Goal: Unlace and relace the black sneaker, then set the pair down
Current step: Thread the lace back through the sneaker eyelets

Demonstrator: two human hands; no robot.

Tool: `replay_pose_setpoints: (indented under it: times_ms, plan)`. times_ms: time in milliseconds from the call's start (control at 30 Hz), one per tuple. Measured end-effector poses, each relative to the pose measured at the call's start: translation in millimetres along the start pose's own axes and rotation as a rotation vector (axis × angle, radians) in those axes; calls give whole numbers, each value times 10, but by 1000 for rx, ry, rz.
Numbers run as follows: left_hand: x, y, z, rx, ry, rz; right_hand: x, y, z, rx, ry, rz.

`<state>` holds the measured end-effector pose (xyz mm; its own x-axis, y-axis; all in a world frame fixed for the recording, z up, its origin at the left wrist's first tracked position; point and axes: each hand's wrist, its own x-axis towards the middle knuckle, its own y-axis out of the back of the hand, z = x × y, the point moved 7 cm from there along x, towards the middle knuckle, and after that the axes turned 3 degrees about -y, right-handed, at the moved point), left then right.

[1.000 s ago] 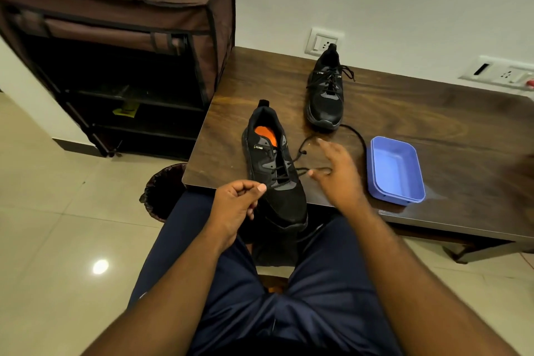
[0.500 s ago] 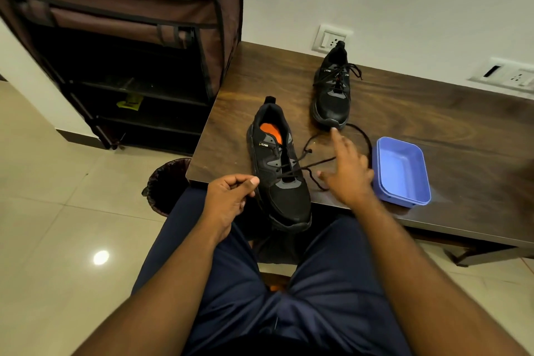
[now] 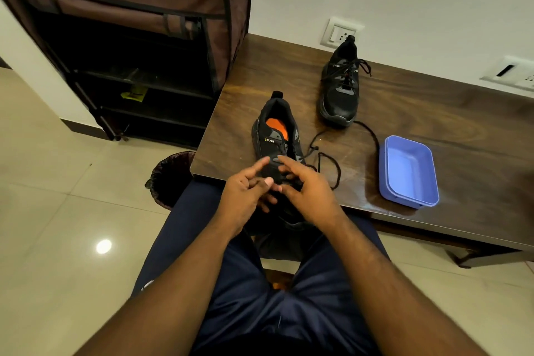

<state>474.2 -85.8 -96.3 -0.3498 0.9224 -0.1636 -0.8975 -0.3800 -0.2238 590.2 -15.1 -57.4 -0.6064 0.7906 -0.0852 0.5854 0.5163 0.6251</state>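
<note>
The near black sneaker point(image 3: 276, 136), with an orange insole, lies at the front edge of the wooden table point(image 3: 433, 130), toe toward me. Both hands are over its lower eyelets. My left hand point(image 3: 245, 196) pinches the black lace between thumb and fingers. My right hand point(image 3: 310, 193) meets it thumb to thumb and also pinches the lace. The loose lace point(image 3: 372, 136) curls over the table to the right of the shoe. The second black sneaker point(image 3: 339, 89), fully laced, stands farther back near the wall. My hands hide the near shoe's toe.
A blue plastic tray point(image 3: 409, 170) sits on the table to the right of the lace. A brown fabric shoe rack point(image 3: 138, 37) stands left of the table. A dark bin point(image 3: 170, 176) is on the floor by my left knee. Wall sockets point(image 3: 339, 33) are behind the far shoe.
My right hand has come back from the loose lace at the right to the sneaker's front. My left hand has moved right onto the shoe, and the two hands now meet.
</note>
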Motion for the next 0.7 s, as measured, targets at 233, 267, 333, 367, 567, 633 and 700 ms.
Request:
replay_pose_setpoints:
  times_ms: [233, 267, 333, 367, 567, 633, 700]
  plan:
    - [33, -47, 41, 200, -106, -83, 16, 37, -17, 361, -54, -113]
    - [40, -52, 15, 180, -105, -55, 43, 40, -3, 277, -57, -110]
    - [88, 2, -52, 189, -121, 68, 122, 109, 43, 168, -99, -39]
    - [119, 42, -78, 232, -137, 135, 173, 178, 67, 150, -128, 22]
    - [212, 58, -123, 424, -236, 186, 409, 457, 122, 66, -211, 237]
    - [221, 51, -122, 461, -254, 185, 430, 451, 45, 1, -174, 232]
    - [234, 61, -128, 479, -258, 182, 454, 402, 5, -95, -158, 186]
